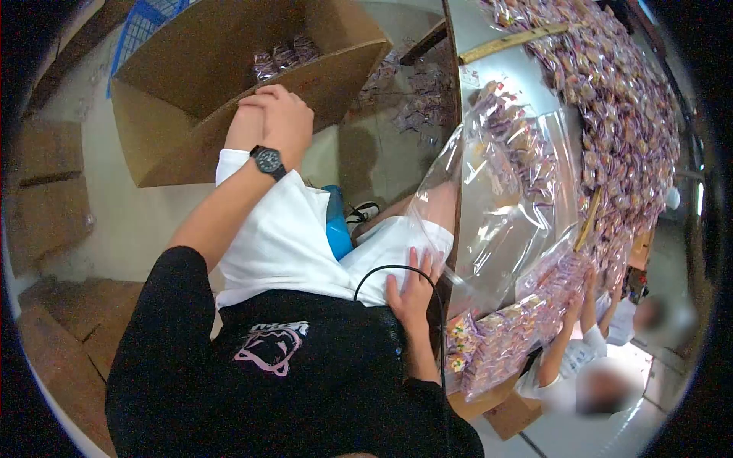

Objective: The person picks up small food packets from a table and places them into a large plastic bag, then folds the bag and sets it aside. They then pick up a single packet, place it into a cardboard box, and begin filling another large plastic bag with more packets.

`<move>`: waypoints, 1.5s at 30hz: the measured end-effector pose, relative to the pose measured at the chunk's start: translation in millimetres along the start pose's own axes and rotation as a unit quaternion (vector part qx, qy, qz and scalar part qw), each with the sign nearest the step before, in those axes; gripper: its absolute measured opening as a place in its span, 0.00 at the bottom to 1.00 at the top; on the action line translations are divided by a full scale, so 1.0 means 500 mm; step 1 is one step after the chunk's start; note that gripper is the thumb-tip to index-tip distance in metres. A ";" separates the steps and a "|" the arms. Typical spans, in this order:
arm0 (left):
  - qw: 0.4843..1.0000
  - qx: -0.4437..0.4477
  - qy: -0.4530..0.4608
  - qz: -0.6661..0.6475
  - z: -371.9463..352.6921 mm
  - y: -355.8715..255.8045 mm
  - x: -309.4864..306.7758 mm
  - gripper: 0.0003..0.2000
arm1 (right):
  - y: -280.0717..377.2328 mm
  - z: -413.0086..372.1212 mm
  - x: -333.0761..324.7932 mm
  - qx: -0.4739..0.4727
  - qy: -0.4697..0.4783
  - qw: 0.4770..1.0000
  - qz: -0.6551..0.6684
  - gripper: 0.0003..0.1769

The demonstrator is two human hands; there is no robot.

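the left hand [284, 114] is resting on a knee [246, 131], fingers close together; the right hand [414, 294] is lying on the white shorts [267, 244], fingers spread. beside it, a clear plastic bag [496, 202] is overhanging the table [544, 95], packets [622, 122] showing in or under it. an open carton [164, 141] is holding several more.
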State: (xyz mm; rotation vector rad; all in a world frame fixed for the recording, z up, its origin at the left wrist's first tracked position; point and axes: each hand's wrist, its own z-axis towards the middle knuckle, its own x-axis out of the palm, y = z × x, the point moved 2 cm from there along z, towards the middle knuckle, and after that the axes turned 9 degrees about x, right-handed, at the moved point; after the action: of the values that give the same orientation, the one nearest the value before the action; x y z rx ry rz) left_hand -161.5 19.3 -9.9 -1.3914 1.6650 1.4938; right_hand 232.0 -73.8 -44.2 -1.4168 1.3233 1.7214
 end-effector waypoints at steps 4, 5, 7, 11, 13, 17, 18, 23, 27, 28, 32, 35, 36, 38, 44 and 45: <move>0.995 0.087 0.043 -0.029 0.009 -0.014 -0.026 0.14 | 0.000 0.014 0.016 -0.001 -0.022 1.000 0.008 0.39; 0.994 0.093 0.044 -0.036 0.005 -0.016 -0.029 0.14 | 0.000 0.015 0.017 0.001 -0.025 1.000 0.006 0.39; 0.990 0.128 0.023 -0.055 0.003 -0.015 -0.035 0.12 | -0.003 0.015 0.017 0.005 -0.034 0.999 0.021 0.37; 0.934 0.271 -0.053 -0.225 0.009 -0.041 0.000 0.10 | -0.013 0.017 0.027 0.001 -0.059 0.997 0.057 0.34; 0.892 0.319 -0.041 -0.317 -0.009 -0.063 0.004 0.09 | -0.006 0.024 0.026 -0.014 -0.072 0.996 0.052 0.32; 0.862 0.366 -0.054 -0.346 -0.047 -0.103 0.009 0.08 | -0.022 0.024 0.033 -0.023 -0.066 0.996 0.060 0.33; 0.860 0.369 -0.054 -0.349 -0.048 -0.108 0.010 0.08 | -0.026 0.023 0.033 -0.023 -0.056 0.997 0.052 0.33; 0.852 0.393 -0.044 -0.344 -0.051 -0.110 -0.010 0.05 | -0.007 0.081 0.005 0.034 0.017 0.999 0.018 0.37; 0.851 0.392 -0.082 -0.341 -0.055 -0.112 -0.012 0.06 | 0.023 0.137 -0.008 0.088 -0.016 0.995 -0.034 0.41; 0.852 0.389 -0.090 -0.338 -0.052 -0.111 -0.012 0.06 | 0.027 0.141 -0.006 0.088 -0.018 0.995 -0.044 0.41; 0.869 0.366 -0.116 -0.310 -0.052 -0.109 -0.013 0.06 | 0.028 0.143 -0.001 0.074 -0.025 0.994 -0.071 0.41; 0.881 0.356 -0.129 -0.282 -0.053 -0.117 -0.016 0.07 | 0.034 0.144 -0.005 0.085 -0.023 0.993 -0.075 0.40; 0.884 0.354 -0.133 -0.274 -0.053 -0.119 -0.017 0.07 | 0.038 0.145 -0.006 0.093 -0.020 0.993 -0.075 0.40; 0.887 0.349 -0.132 -0.273 -0.051 -0.120 -0.021 0.07 | 0.022 0.142 0.005 0.085 -0.032 0.994 -0.059 0.43; 0.892 0.330 -0.149 -0.268 -0.043 -0.122 -0.036 0.06 | 0.016 0.139 0.005 0.076 -0.050 0.995 -0.040 0.39; 0.894 0.327 -0.157 -0.263 -0.042 -0.122 -0.038 0.06 | 0.019 0.140 0.002 0.079 -0.050 0.995 -0.033 0.37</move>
State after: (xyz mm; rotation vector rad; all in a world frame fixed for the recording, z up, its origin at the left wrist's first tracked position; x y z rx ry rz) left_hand -94.4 14.1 -13.2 -1.0280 1.2644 0.6972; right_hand 195.1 -13.7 -44.6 -1.2543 1.3124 1.5864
